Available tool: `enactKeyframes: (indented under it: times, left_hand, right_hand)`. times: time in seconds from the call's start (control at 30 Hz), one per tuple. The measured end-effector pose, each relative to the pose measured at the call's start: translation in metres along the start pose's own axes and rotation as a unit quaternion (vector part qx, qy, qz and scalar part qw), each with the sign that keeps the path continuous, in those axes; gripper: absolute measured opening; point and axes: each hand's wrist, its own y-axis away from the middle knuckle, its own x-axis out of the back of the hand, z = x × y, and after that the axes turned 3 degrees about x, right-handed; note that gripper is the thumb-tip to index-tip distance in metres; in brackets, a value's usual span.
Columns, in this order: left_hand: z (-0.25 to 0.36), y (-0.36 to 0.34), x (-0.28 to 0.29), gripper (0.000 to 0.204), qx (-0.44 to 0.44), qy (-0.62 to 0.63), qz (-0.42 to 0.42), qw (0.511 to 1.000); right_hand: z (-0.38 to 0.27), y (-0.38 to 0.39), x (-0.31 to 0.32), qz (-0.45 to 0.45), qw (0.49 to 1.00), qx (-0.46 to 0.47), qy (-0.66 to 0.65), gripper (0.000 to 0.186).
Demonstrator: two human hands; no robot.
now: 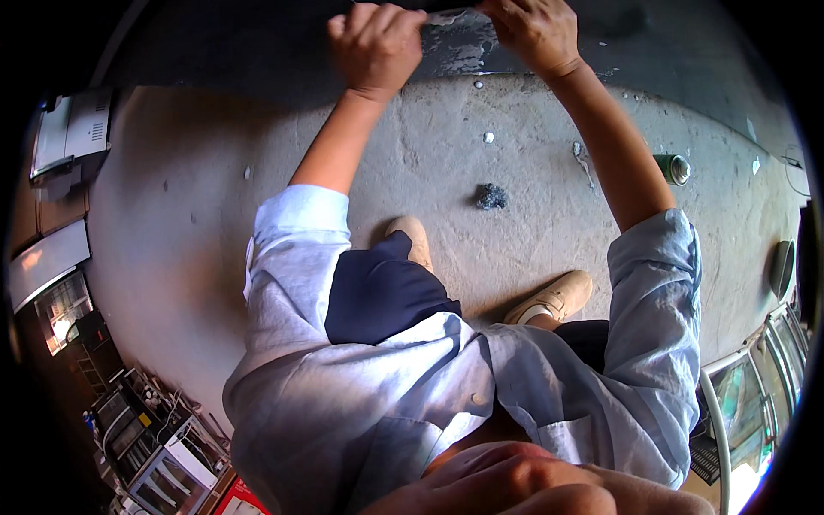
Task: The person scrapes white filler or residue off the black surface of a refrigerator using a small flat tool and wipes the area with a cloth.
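Both my arms reach forward to a dark panel (257, 51) at the top of the head view. Fingers curled, my left hand (378, 50) is closed near the picture's upper edge. My right hand (536, 36) is closed too, a little to the right, its fingertips partly cut off by the edge. A thin pale strip (448, 15) shows between the hands; its kind is too hard to tell, and what each hand grips is hidden. Below it, whitish smeared patches (468, 56) mark the dark surface.
On the concrete floor (215, 215) lie a dark crumpled lump (492, 196), a white blob (488, 137) and a green can (674, 169) on its side. My tan shoes (562, 296) stand below. Cluttered equipment (146, 429) is at lower left; glass-paned frames (747, 395) are at lower right.
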Motion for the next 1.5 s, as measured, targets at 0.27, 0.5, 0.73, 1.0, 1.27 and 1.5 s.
enactKeyframes:
  times: [0.27,0.5,0.73,1.0,1.27,1.5]
  left_hand:
    - [0.017,-0.033,0.021,0.011,0.024,0.014,0.045,0.999]
    - [0.027,-0.052,0.027,0.012,0.027,0.05,0.006,0.998]
    - [0.02,0.008,-0.032,0.016,-0.047,0.033,0.005,0.998]
    - [0.05,-0.067,0.018,0.008,-0.003,0.055,0.003,0.998]
    - [0.061,-0.029,-0.016,0.003,-0.051,0.097,-0.047,0.993]
    - [0.072,-0.069,-0.006,0.003,-0.067,0.063,-0.025,0.995]
  right_hand:
    - [0.004,-0.012,0.023,0.09,0.995,-0.021,0.023,0.013]
    - [0.009,-0.013,0.026,0.038,0.999,-0.032,0.022,0.011]
    - [0.016,0.034,0.006,0.026,0.999,-0.024,-0.001,0.012]
    - [0.026,0.012,0.035,0.048,0.998,-0.043,0.027,0.012]
    - [0.031,0.063,0.016,-0.005,0.997,-0.082,0.011,0.011]
    - [0.046,0.047,0.039,0.015,0.996,-0.073,0.037,0.012]
